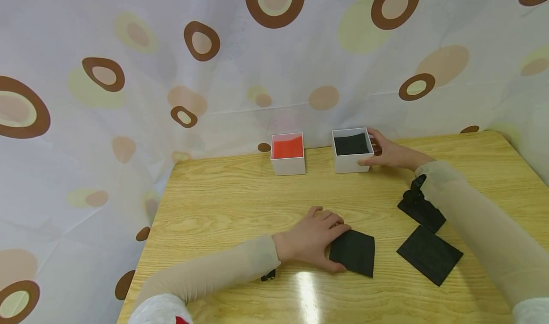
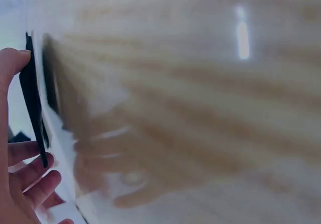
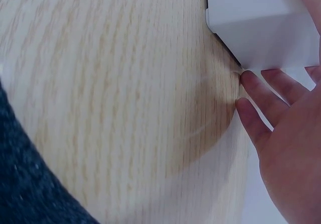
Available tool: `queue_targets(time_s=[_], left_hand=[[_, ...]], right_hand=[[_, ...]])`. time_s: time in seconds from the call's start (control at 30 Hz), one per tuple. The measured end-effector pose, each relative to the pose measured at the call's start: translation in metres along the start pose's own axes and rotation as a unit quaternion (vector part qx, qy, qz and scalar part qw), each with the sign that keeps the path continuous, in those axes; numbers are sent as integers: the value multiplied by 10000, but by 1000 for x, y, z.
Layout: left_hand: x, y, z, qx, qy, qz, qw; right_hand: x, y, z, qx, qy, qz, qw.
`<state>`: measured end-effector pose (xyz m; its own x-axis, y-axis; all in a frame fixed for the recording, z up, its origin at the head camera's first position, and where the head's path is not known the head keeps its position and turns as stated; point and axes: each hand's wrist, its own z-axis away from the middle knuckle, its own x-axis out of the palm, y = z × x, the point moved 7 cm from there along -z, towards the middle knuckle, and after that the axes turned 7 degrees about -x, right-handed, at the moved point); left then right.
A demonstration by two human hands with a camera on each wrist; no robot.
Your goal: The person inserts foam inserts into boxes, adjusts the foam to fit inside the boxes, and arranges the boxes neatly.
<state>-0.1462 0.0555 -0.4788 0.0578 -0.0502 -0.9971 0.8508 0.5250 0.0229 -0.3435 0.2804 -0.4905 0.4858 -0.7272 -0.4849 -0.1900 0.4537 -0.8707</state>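
Observation:
My left hand (image 1: 312, 237) holds a flat black cloth square (image 1: 355, 253) just at the table's middle front. In the left wrist view the thumb and fingers pinch opposite edges of that cloth (image 2: 32, 91), seen almost edge-on. Farther back, my right hand (image 1: 391, 155) grips the right side of a white box (image 1: 350, 164), thumb at its front corner. Black cloth (image 1: 352, 144) lies inside this box. Up close in the right wrist view, fingertips touch the lower part of the box (image 3: 266, 39).
Left of the gripped box stands another white box (image 1: 289, 167) with red cloth (image 1: 288, 148) inside. Two more black squares lie to the right, one nearer (image 1: 430, 255) and one partly under the right forearm (image 1: 424, 217). A patterned curtain (image 1: 240, 76) hangs behind the wooden table (image 1: 214, 205).

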Motion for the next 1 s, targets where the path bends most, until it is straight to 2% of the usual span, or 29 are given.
queue_targets(time_s=[0.3, 0.57, 0.87, 1.0], left_hand=[[-27, -28, -15, -439, 303, -143, 9985], [-53, -58, -38, -813, 420, -113, 9957], [-77, -89, -71, -1223, 592, 347, 9901], [-87, -99, -83, -1428, 630, 316, 9872]], right_hand=[[1, -3, 2, 11, 14, 37, 10000], [1, -4, 3, -12, 3, -35, 10000], [1, -5, 3, -376, -99, -75, 9992], [1, -7, 3, -541, -161, -126, 9983]])
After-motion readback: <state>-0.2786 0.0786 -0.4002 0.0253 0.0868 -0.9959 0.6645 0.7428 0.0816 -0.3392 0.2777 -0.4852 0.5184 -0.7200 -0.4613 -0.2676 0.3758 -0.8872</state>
